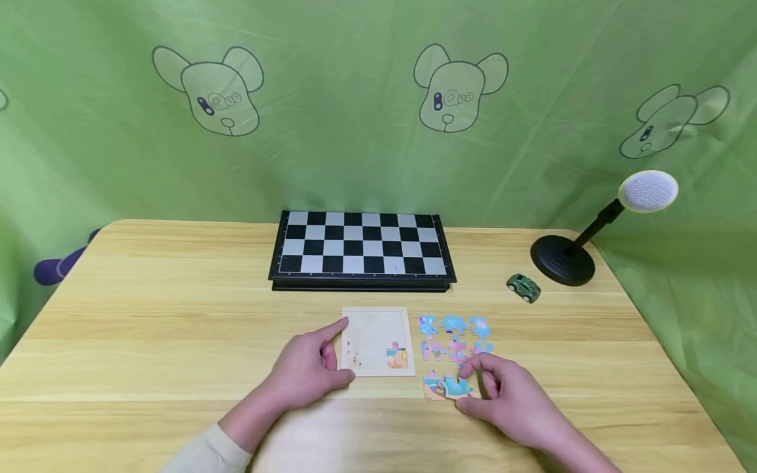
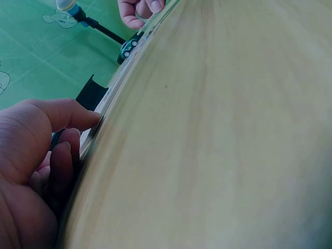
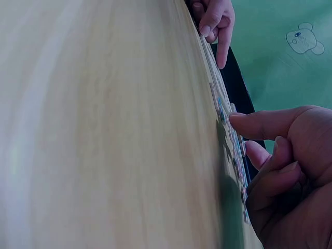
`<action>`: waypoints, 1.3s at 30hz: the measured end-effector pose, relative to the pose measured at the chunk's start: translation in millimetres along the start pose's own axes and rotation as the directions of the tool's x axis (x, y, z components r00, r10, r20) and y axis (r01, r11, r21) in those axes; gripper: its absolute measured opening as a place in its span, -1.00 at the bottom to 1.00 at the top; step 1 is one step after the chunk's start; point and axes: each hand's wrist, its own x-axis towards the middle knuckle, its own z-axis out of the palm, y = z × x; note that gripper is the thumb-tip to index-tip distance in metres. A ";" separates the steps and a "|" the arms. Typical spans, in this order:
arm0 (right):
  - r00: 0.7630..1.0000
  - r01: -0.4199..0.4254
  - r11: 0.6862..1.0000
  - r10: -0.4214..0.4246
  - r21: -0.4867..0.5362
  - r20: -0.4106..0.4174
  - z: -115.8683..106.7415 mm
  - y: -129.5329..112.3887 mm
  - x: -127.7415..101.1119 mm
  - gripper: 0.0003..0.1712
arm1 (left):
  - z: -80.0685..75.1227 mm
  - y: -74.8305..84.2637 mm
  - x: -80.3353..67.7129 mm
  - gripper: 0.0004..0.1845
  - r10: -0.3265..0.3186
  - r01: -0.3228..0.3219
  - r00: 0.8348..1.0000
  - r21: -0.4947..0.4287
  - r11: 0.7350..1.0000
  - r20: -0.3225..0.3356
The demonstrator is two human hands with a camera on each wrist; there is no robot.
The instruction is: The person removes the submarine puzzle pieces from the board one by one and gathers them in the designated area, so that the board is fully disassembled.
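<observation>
Near the desk's front edge, right of centre, the right hand (image 1: 508, 394) pinches a blue puzzle piece (image 1: 457, 387) between thumb and forefinger. Just left of it lies the puzzle tray (image 1: 376, 338), held at its left edge by the left hand (image 1: 310, 368), forefinger straight and thumb against the near corner. Loose pieces (image 1: 454, 336) sit just beyond the right hand.

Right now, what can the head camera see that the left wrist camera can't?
Only the head view shows the chessboard, the puzzle tray with one piece in, and the loose puzzle pieces. Only the left wrist view shows the left hand's fingertips close up at the tray's edge. Both show the toy car, the lamp and the wooden table.
</observation>
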 end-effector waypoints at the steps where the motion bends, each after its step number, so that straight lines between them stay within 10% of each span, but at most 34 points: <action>1: 1.000 -0.003 1.000 0.003 -0.003 -0.002 -0.6 0.7 -0.3 -0.59 | 0.1 0.0 0.0 -0.10 -0.001 0.001 1.000 0.000 1.000 0.000; 39: 0.997 0.067 0.998 -0.067 0.005 0.043 -9.2 20.1 5.4 -0.61 | -0.5 1.6 0.1 -0.10 -0.011 0.011 1.000 -0.001 1.000 0.002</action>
